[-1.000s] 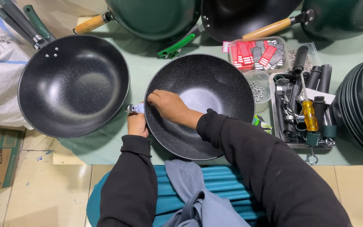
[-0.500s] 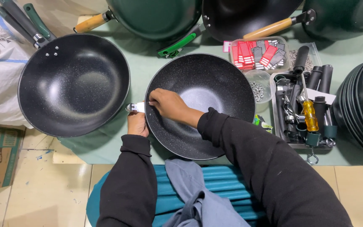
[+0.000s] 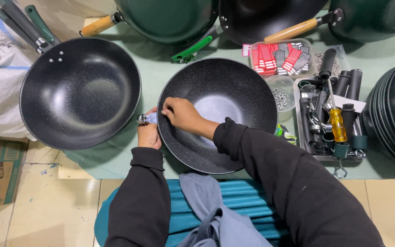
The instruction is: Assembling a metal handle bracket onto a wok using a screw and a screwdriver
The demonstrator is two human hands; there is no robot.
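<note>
Wok (image 3: 225, 98): black, speckled non-stick, no handle fitted, lying on the green mat (image 3: 161, 68) directly before the person, between a second wok (image 3: 81, 91) and the parts tray (image 3: 328, 119). Left hand (image 3: 149, 134) sits at the outer left rim, fingers closed on a small metal bracket (image 3: 146, 118). Right hand (image 3: 182, 114) reaches over the rim from inside, fingertips pinched at the same spot; whether they hold a fastener cannot be told. Judged rigid, fairly heavy, with a slick coating; best gripped by the rim, clear of the coated bowl. Screwdriver (image 3: 337, 122) lies in the tray.
</note>
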